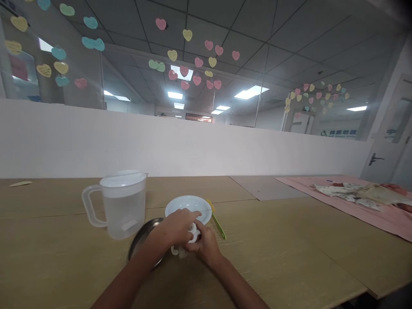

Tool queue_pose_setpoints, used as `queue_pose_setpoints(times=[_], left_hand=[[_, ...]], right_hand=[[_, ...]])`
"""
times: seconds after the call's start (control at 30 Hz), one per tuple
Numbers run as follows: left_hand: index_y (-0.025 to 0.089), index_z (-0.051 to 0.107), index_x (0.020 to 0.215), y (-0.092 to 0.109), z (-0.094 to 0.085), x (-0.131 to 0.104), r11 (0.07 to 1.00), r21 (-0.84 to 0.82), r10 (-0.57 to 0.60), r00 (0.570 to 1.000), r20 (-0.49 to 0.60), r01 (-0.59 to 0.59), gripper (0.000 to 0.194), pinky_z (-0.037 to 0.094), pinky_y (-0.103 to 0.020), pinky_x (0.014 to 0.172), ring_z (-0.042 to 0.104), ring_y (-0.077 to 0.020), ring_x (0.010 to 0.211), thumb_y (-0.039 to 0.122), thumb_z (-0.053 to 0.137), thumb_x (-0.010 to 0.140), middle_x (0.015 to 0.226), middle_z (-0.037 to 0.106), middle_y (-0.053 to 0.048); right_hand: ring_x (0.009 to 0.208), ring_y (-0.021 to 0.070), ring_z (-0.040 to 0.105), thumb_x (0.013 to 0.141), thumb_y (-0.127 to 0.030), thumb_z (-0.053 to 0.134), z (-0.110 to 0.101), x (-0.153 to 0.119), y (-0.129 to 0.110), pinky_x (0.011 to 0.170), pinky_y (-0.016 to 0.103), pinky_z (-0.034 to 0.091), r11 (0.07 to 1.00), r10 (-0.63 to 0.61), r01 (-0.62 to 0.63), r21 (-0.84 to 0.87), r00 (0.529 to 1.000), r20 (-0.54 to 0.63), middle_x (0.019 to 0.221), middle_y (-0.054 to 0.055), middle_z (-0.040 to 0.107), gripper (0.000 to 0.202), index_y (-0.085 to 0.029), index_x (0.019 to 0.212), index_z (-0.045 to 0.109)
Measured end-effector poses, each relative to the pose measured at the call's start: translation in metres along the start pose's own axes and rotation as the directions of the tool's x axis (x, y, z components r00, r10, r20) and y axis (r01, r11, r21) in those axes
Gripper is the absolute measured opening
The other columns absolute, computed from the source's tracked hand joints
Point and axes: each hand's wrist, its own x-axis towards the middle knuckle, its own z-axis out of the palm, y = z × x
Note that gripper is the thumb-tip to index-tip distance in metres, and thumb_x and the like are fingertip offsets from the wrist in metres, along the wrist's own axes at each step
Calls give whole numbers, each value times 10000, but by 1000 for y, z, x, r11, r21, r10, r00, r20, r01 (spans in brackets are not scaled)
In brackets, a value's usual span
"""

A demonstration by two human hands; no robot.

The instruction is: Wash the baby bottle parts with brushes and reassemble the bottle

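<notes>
Both hands meet at the front rim of a white bowl [174,205]. My left hand [176,226] reaches across from the left, closed at a small white plastic piece with a rounded, knobbed top [194,232]. From the right, my right hand [206,243] wraps its fingers round the same piece. Below them show a white hooked part [174,250] and a clear part; fingers hide how these join. Under my left forearm lies a round metal dish [141,236], partly covered. A green-handled brush [219,225] with a yellow head rests against the bowl's right side.
A translucent pitcher [124,210] with a handle, holding clear liquid, stands left of the bowl. A pink cloth [309,189] with patterned fabric pieces [357,195] covers the table's right end. A low white wall [206,150] topped with glass runs behind the wooden table [273,257].
</notes>
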Motion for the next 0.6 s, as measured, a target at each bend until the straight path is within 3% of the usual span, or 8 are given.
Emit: queue_pose_setpoints(times=[0.07,0.17,0.3,0.47,0.6], left_hand=[[150,586,996,7,4,6,991,99,-82,995,-49,87,277,449,-332,648,615,-269,800,238,424,789,867,637,-134],[118,602,849,14,8,14,977,164,-126,989,-82,138,300,431,-348,622,616,-280,740,245,331,842,767,631,-143],[151,595,715,13,-1,6,987,121,-99,990,-100,111,268,386,-277,540,599,-219,646,297,387,797,696,628,-92],[195,586,738,5,-26,-10,997,36,-64,994,-85,68,149,317,-238,496,556,-157,608,228,443,717,705,628,-29],[199,568,728,2,-27,-9,998,30,-55,993,-100,58,146,290,-239,493,535,-152,604,270,441,739,716,619,-24]], right_hand=[[468,88,437,540,-371,701,0,0,0,438,176,324,999,-5,4,-40,999,-33,564,-45,574,486,-176,976,615],[456,99,451,553,-383,689,0,-1,0,432,187,324,993,-5,-6,-115,995,-98,552,-25,582,411,-163,896,634],[460,116,475,564,-397,701,-3,-1,-1,436,197,335,992,-31,19,-128,995,-93,559,-25,593,560,-189,1073,591],[495,133,510,552,-413,729,-6,-2,-5,466,211,368,994,-22,15,-112,998,-63,633,-11,628,735,-211,1218,493],[522,138,537,575,-420,714,-8,-2,-7,481,215,390,995,-50,45,-87,997,-60,700,-1,650,699,-225,1208,491]])
